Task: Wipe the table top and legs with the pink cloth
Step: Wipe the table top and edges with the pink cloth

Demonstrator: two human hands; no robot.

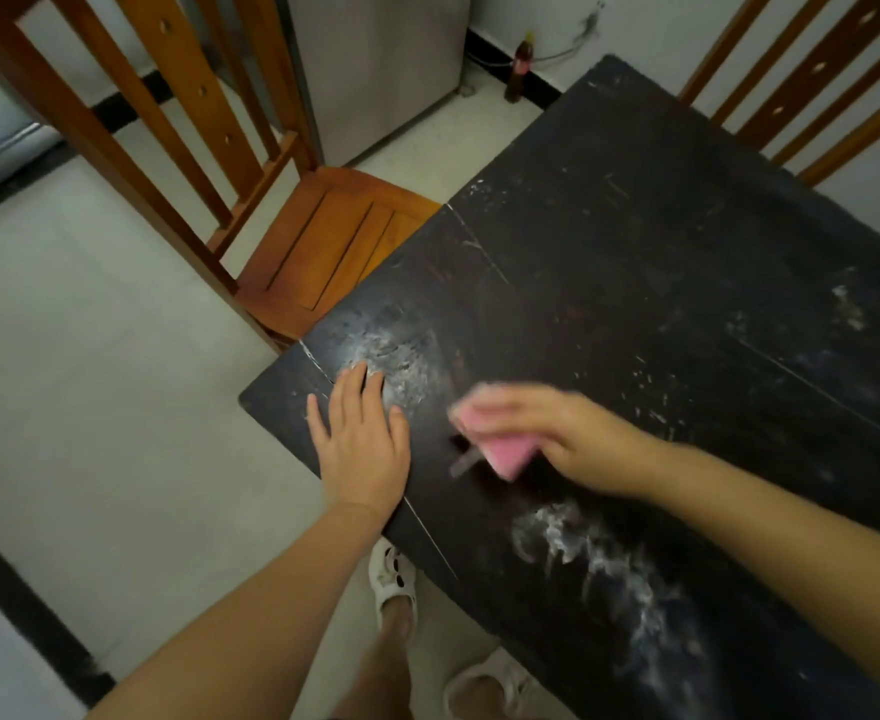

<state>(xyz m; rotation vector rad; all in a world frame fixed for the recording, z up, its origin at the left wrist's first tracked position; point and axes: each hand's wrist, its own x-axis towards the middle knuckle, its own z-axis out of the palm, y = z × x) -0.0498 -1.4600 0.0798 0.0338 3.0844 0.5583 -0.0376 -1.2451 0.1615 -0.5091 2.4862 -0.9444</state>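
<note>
Scuffed black table top, white smears, wooden chair alongside

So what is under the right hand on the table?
The right hand presses a pink cloth onto the dark table. Only the cloth's near edge and corner show, blurred; the rest is covered by the fingers, and the table surface beneath cannot be seen.

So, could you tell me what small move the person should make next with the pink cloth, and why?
Probably sweep the pink cloth in the right hand left toward the white smear by the left hand's fingertips. That patch looks unwiped, lies close beside the cloth, and the flat left hand steadies the table.
</note>
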